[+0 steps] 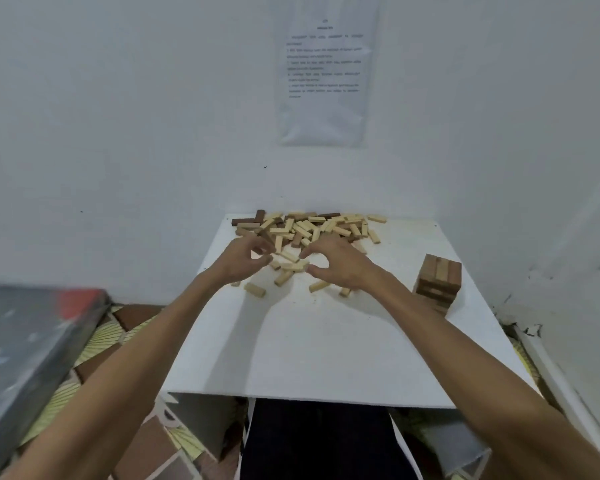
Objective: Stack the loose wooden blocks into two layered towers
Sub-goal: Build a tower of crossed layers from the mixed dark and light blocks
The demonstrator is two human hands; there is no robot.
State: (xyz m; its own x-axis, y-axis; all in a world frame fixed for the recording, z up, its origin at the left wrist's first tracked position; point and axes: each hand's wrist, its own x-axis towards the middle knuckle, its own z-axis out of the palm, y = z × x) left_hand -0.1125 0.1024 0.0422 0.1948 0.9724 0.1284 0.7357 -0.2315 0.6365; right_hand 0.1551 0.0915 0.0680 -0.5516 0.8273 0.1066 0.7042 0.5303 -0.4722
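Left hand (246,258) — fingers curved and apart, gripping nothing. Right hand (338,268) — likewise, held over a few stray blocks. Loose wooden blocks (309,227) — heaped at the table's (309,341) far edge. Layered tower (439,280) — near the right edge.

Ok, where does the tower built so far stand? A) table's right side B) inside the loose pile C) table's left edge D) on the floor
A: the tower stands at the right side of the white table, apart from the loose pile at the far edge.
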